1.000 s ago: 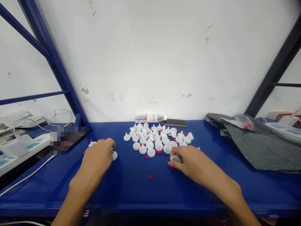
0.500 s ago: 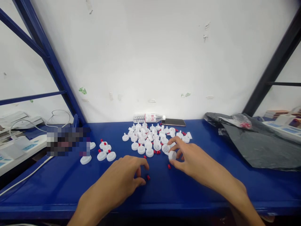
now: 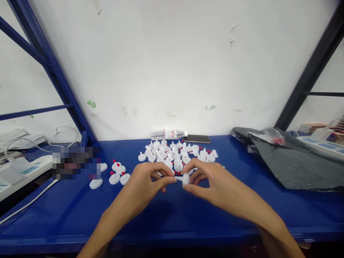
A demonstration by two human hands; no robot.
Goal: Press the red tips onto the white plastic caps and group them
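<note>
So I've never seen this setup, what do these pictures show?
There is no machine: these are a person's bare hands, seen by a camera worn on the head. The right hand pinches a white cap, its spout toward the left hand; whether that hand holds anything is unclear. On the blue table lie white spouted caps in a pile with small red pieces, and red-tipped caps to the left. Behind the pile are a clear bottle and a phone; a dark plastic bag lies to the right.

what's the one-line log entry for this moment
right hand: pinching white round plastic spout cap | left hand: fingertips at spout's tip, contents hidden | behind: white plastic cap pile
</note>
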